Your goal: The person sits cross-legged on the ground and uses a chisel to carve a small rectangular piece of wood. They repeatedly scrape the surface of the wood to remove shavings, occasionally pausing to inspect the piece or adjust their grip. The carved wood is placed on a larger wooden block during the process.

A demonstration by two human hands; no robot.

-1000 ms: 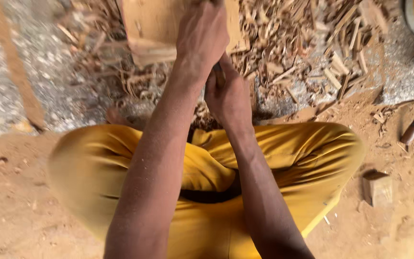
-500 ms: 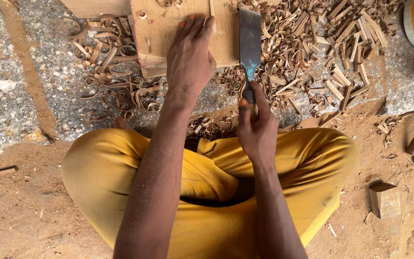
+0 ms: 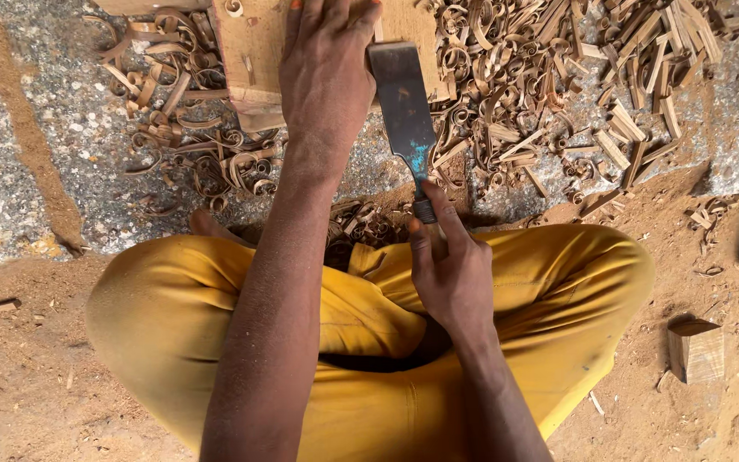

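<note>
A wooden block (image 3: pixel 254 60) on the stony ground (image 3: pixel 62 145) was pinned flat under the left hand (image 3: pixel 327 77), fingers spread, while a broad chisel (image 3: pixel 404 111) was gripped by its handle in the closed right hand (image 3: pixel 446 274), the blade laid at the block's right edge. The paring step seemed to be in hand among curled shavings (image 3: pixel 523 103); the next cut would likely call for a steady, shallow push with the block held firm.

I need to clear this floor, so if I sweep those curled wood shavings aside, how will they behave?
The curled shavings look thin and loosely piled, so they would probably feel very light and scatter easily. Their coiled shapes suggest that some may roll or snag on each other. On the rough stone floor they may catch rather than slide, and could snap if pressed.
</note>
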